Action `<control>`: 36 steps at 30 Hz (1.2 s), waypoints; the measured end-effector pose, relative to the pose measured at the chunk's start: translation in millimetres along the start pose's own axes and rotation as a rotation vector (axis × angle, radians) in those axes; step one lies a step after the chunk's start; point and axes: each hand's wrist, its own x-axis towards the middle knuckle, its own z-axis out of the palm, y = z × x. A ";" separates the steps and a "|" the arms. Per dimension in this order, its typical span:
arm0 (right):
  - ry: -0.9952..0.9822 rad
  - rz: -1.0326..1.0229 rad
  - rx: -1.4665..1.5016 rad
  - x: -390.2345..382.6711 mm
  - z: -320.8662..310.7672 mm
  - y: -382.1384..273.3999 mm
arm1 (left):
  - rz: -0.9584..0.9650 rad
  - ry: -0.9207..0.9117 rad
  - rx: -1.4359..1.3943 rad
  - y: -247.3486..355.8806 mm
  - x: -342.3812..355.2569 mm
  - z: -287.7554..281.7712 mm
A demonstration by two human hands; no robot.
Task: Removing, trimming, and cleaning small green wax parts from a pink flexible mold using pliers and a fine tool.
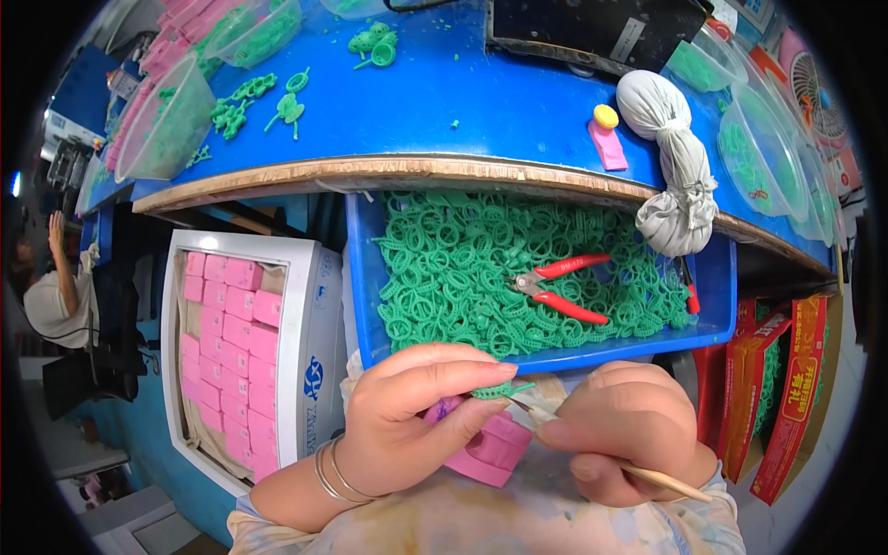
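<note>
Between the thumb and fingertips of my left hand (398, 416) is a small green ring (490, 392) with a thin stem pointing right. My right hand (629, 425) grips a slim tool with a wooden handle (673, 483), its thin tip meeting the ring or coming very close. A pink block (499, 451) sits just beneath my left fingers, partly covered by them. Beyond both hands stands a blue tray (368, 314) heaped with green rings (444, 268). Red-handled flush cutters (572, 307) lie on that heap, jaws toward the left.
A white box (319, 305) of pink blocks (236, 331) stands left. The blue workbench (407, 120) overhangs the tray, carrying a tied cloth bag (680, 166), a pink piece with yellow top (607, 139) and plastic tubs (166, 125). Red cartons (795, 398) are right; another person's arm (63, 264) shows far left.
</note>
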 end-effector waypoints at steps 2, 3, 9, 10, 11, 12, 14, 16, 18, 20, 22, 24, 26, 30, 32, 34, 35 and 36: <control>0.030 -0.023 0.014 0.1 -0.1 0.5 | -0.006 -0.005 -0.019 -0.5 0.1 -1.1; 0.052 -0.025 0.039 0.1 -0.3 0.5 | -0.004 -0.006 -0.019 0.1 0.1 -0.9; 0.036 -0.021 -0.043 7.8 -18.0 -5.2 | 0.037 -0.005 0.032 8.7 4.7 -6.5; -0.006 -0.016 -0.089 10.8 -24.5 -6.8 | 0.079 -0.058 0.056 16.5 5.0 -11.5; -0.094 0.109 -0.131 12.9 -31.5 -12.0 | 0.121 -0.111 0.082 23.7 5.4 -16.8; -0.311 0.168 -0.135 11.8 -40.7 -17.5 | 0.299 -0.206 0.079 30.0 8.9 -22.8; -0.812 0.205 -0.067 16.7 -58.9 -22.2 | 0.203 -0.217 -0.073 53.8 -7.4 -21.8; -0.890 0.092 0.103 16.0 -63.6 -16.4 | 0.101 -0.212 -0.226 53.4 -10.3 -18.2; -0.955 0.000 0.434 23.8 -73.4 -15.0 | 0.947 -0.088 0.072 34.4 8.4 -4.3; -0.732 0.012 0.722 16.7 -76.7 -4.4 | 0.548 -0.283 0.002 46.4 16.9 -17.2; -0.259 0.050 0.994 6.6 -62.7 1.8 | 0.138 -0.450 -0.051 40.8 16.7 -18.6; -0.032 0.187 0.627 1.6 -45.2 -14.9 | 0.065 -0.117 0.013 18.0 16.9 -7.5; -0.115 0.107 0.272 5.4 -40.7 -9.8 | -0.017 -0.115 -0.101 4.6 11.8 -1.5; -0.145 0.083 0.134 10.2 -27.2 -5.7 | -0.195 -0.095 -0.268 4.7 5.7 1.3; -0.116 0.122 0.141 12.9 -22.3 -8.3 | -0.222 -0.087 -0.287 4.8 6.1 1.6; -0.084 0.162 0.147 13.1 -19.6 -8.5 | -0.149 -0.094 -0.205 2.7 6.5 1.1; -0.074 0.172 0.138 12.4 -18.6 -7.8 | -0.151 -0.097 -0.206 3.0 6.9 1.0; -0.064 0.183 0.130 11.4 -17.7 -7.3 | -0.160 -0.100 -0.210 4.4 7.1 1.1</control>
